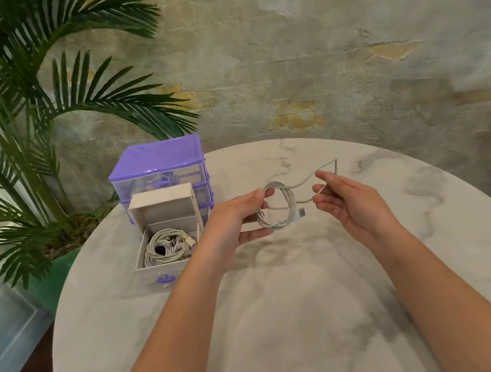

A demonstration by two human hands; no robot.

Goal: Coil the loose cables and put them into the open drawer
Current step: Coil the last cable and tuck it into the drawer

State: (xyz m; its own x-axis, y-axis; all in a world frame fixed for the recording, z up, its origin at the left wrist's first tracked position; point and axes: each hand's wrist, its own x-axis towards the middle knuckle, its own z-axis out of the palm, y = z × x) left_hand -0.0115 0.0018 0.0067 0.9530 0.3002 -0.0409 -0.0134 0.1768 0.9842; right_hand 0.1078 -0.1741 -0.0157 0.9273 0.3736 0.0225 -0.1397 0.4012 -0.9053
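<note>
Cable [276, 206] coil pinched by left hand [236, 221]; right hand [345, 204] grips its tail.

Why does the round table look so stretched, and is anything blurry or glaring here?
Head view: the wide-angle lens bows the marble table and forearms; the wall's right side smears with motion blur; soft, even light casts faint shadows under the left hand and right hand holding the white cable; no harsh glare.

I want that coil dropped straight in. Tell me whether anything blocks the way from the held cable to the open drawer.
Nothing visible blocks it. The white cable hangs between the left hand and right hand, above bare table. The open drawer lies left of the left hand and already holds coiled cables.
</note>
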